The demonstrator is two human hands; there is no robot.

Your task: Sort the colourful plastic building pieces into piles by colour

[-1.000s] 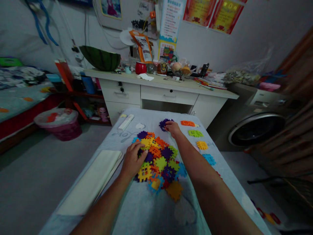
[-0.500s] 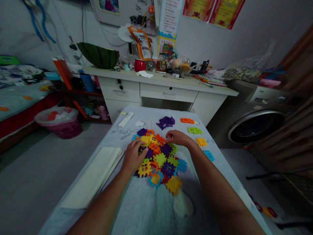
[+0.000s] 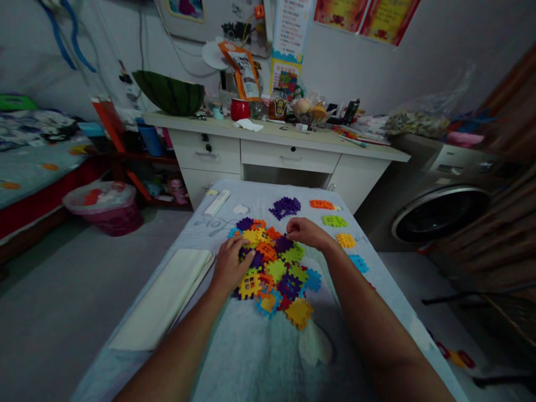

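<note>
A mixed heap of coloured plastic interlocking tiles [image 3: 274,271] lies on a table covered with a pale blue cloth [image 3: 251,357]. My left hand [image 3: 229,264] rests on the heap's left side, fingers spread flat over the tiles. At the heap's far edge my right hand [image 3: 305,231] has its fingers curled onto a purple tile [image 3: 283,244]. Beyond the heap sit sorted groups: purple tiles [image 3: 285,206], orange tiles [image 3: 321,204], green tiles [image 3: 334,221], yellow tiles [image 3: 345,240] and blue tiles [image 3: 358,262].
A folded cream cloth [image 3: 167,296] lies along the table's left edge, a white stick-shaped object [image 3: 216,202] at the far left. Behind stand a cluttered white desk [image 3: 276,151], half a watermelon [image 3: 171,96], a washing machine [image 3: 439,206], a pink bin [image 3: 104,206] and a bed [image 3: 29,167].
My right hand pulled back from the purple group at the far end to the heap's far edge and closed on a purple tile. The left hand stayed on the heap.
</note>
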